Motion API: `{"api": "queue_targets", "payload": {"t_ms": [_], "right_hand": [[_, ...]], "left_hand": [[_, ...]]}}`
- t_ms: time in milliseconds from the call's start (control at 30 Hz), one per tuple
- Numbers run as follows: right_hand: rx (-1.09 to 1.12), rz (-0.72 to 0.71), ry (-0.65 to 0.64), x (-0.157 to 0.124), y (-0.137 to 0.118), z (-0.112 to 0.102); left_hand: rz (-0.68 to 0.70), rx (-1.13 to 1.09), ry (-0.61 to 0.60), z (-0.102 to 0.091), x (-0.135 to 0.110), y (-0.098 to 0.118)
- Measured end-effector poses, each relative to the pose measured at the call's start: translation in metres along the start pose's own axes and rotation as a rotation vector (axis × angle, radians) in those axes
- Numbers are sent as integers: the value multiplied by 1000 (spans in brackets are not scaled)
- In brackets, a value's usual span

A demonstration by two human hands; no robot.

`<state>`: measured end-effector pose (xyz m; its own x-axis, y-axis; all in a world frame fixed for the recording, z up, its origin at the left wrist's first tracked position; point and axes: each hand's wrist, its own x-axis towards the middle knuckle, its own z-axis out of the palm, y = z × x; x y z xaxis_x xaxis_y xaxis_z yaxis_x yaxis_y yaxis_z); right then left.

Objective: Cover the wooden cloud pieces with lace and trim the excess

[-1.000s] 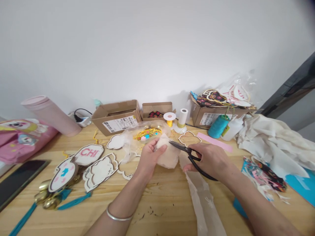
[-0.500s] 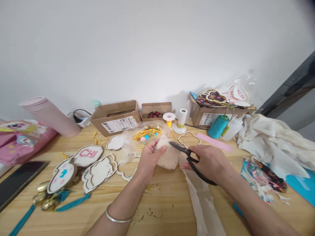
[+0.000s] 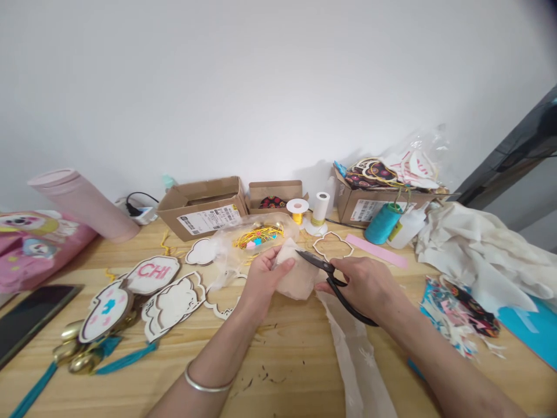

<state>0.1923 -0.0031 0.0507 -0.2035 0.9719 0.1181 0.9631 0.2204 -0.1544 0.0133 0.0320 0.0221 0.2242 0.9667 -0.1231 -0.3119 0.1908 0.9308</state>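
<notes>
My left hand (image 3: pixel 262 277) pinches a cream, fabric-covered piece (image 3: pixel 297 276) just above the wooden table (image 3: pixel 278 360). My right hand (image 3: pixel 368 284) grips black scissors (image 3: pixel 331 281), whose blades lie against the upper edge of that piece. A long strip of white fabric (image 3: pixel 357 354) trails from under the scissors toward the near table edge. A silver bangle is on my left wrist.
Cloud-shaped wooden cutouts (image 3: pixel 170 301), one with pink "CHI" (image 3: pixel 152 273), lie at the left with gold bells and teal tassels (image 3: pixel 82 357). Cardboard boxes (image 3: pixel 202 206), thread spools (image 3: pixel 382 223), a glue bottle (image 3: pixel 407 227) stand at the back. White cloth (image 3: pixel 478 255) and scraps lie right; a phone (image 3: pixel 30 316) left.
The scissors have slid a little left, further along the edge of the cream piece. The view has shifted slightly; my left hand keeps its hold.
</notes>
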Motion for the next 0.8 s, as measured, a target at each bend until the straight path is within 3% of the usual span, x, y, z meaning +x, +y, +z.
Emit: {"api": "queue_targets", "payload": {"t_ms": [500, 800], "right_hand": [[-47, 6, -51, -1, -5, 0], [-33, -6, -1, 0, 1, 3]], "left_hand": [[-18, -38, -1, -1, 0, 1], [-23, -22, -31, -2, 0, 1]]}}
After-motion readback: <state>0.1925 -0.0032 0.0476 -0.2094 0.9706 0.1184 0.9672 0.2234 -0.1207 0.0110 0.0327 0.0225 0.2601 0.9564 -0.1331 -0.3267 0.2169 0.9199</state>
